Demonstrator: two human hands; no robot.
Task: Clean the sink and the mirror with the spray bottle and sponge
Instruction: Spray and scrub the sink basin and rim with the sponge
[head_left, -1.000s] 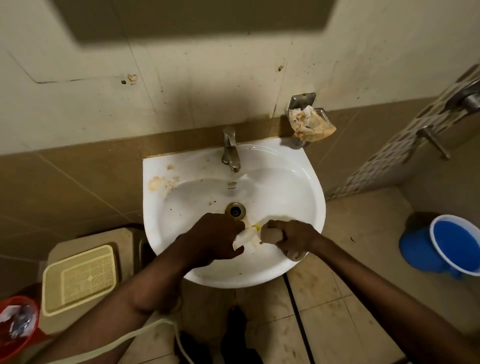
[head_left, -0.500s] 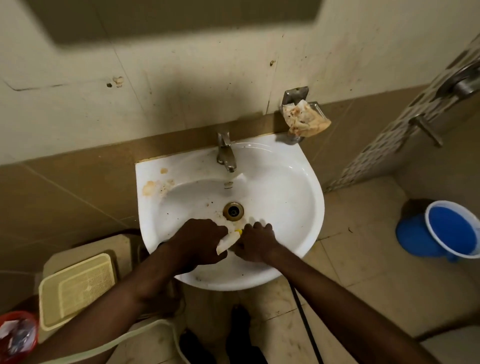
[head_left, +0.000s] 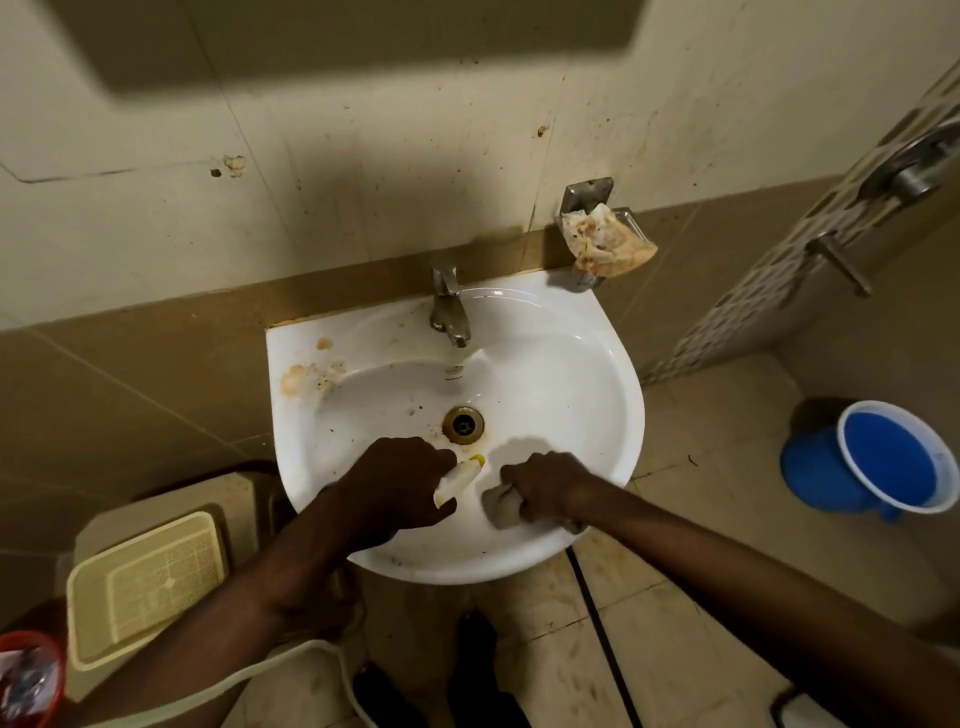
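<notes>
Over the near rim of the white sink (head_left: 597, 364), both hands work inside the basin. Left hand (head_left: 400, 480): grip closed round a small white spray bottle (head_left: 457, 480), yellow nozzle pointing toward the drain (head_left: 463, 424). Right hand (head_left: 545, 483): grip closed on a pale sponge (head_left: 501, 506), pressed to the basin wall just beside the bottle. Brown stains near drain and on left ledge. Farther back: metal tap (head_left: 449, 309); wall soap holder with crumpled paper (head_left: 605, 241). Floor right: blue bucket (head_left: 883, 462). Left: cream tray (head_left: 148, 587).
</notes>
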